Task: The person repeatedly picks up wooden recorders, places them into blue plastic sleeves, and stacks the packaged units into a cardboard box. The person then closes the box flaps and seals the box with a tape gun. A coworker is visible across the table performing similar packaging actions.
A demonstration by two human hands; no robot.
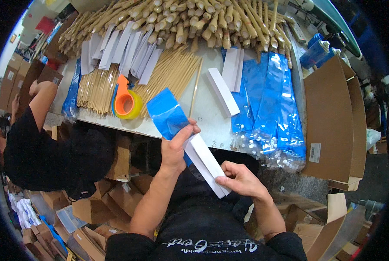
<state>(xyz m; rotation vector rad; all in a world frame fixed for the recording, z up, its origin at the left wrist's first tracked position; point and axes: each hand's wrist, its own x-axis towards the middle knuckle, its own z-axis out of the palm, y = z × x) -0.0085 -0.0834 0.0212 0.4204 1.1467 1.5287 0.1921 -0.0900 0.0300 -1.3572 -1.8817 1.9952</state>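
Observation:
My left hand (178,146) is closed around a long blue plastic bag (168,114), which curls up above my fingers and shows again below them. Against the bag lies a folded white paper strip (206,166); my left fingers touch its upper end. My right hand (240,181) pinches the strip's lower end between thumb and fingers. Another folded white strip (224,93) rests on the table, left of stacked blue plastic bags (266,98) with clear, dotted ends. An orange tape dispenser (124,102) with yellow tape stands by bundled thin sticks (171,75).
Many brown, knobbly-ended sticks (194,19) are piled along the back of the table (214,127). White paper strips (119,49) lie at the left. Spray cans (315,52) and a cardboard box (328,124) stand at right. A person (54,153) works at left; cartons (93,208) lie below.

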